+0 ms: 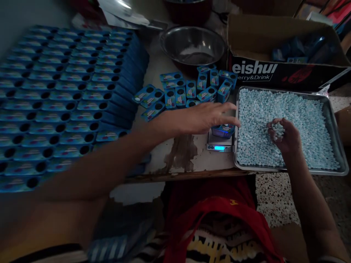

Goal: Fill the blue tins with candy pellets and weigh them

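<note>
My right hand (285, 135) is closed around a clump of small pale-blue pellets, just over the metal tray (290, 168). A wide layer of the same pellets (274, 104) fills that tray. My left hand (214, 117) stretches over a small digital scale (212, 140) with a lit blue display, its fingers apart and their tips close to the tray's left rim. On the scale sits a small blue box (225, 130), partly hidden under the left hand; I see no grip on it.
Blue boxes with round dark holes (90, 95) stand stacked in rows at left. Several loose blue boxes (181, 95) lie behind the scale. Farther back are a steel bowl (167, 47) and an open cardboard carton (246, 51) with blue packs inside. The table's front edge (186, 174) runs below.
</note>
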A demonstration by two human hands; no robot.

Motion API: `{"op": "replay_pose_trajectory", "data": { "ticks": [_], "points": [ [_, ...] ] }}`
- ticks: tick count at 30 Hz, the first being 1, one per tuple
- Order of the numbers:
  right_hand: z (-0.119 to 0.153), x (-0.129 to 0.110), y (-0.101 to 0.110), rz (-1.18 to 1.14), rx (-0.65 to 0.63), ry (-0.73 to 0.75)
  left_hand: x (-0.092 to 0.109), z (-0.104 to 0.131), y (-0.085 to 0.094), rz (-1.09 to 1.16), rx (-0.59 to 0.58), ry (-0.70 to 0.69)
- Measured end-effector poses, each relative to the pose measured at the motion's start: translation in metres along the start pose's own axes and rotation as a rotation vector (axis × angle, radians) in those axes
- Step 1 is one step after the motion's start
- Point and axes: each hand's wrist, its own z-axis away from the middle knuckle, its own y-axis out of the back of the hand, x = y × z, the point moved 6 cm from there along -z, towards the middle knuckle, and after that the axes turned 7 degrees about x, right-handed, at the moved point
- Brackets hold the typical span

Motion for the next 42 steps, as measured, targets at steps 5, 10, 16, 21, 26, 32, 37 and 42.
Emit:
{"op": "replay_pose_trajectory", "data": {
  "ticks": [5,10,16,21,26,32,37,42],
  "points": [
    [0.0,0.007,0.004,-0.061,0.003,-0.077,0.005,-0.043,-0.003,-0.03,-0.273,-0.13],
    [0.007,0.017,0.019,-0.201,0.038,-0.061,0.015,-0.054,-0.004,-0.041,-0.407,-0.268],
    [0.009,0.019,0.028,-0.052,0.108,-0.049,0.009,-0.057,-0.002,-0.044,-0.419,-0.221],
    [0.01,-0.02,0.017,0.682,0.132,0.349,-0.003,-0.061,0.001,0.114,-0.435,-0.193],
    [0.023,-0.04,-0.014,0.927,0.086,0.521,-0.035,-0.065,0.006,0.112,-0.291,-0.028],
    [0.044,-0.029,-0.054,0.575,0.176,0.487,-0.049,-0.06,-0.004,0.208,-0.295,-0.075],
    [0.057,-0.034,-0.082,0.372,0.212,0.517,-0.035,-0.051,-0.021,0.465,-0.503,-0.168],
    [0.052,0.001,-0.092,-0.136,0.167,0.177,-0.029,-0.052,-0.015,0.515,-0.382,-0.16]
  ]
}}
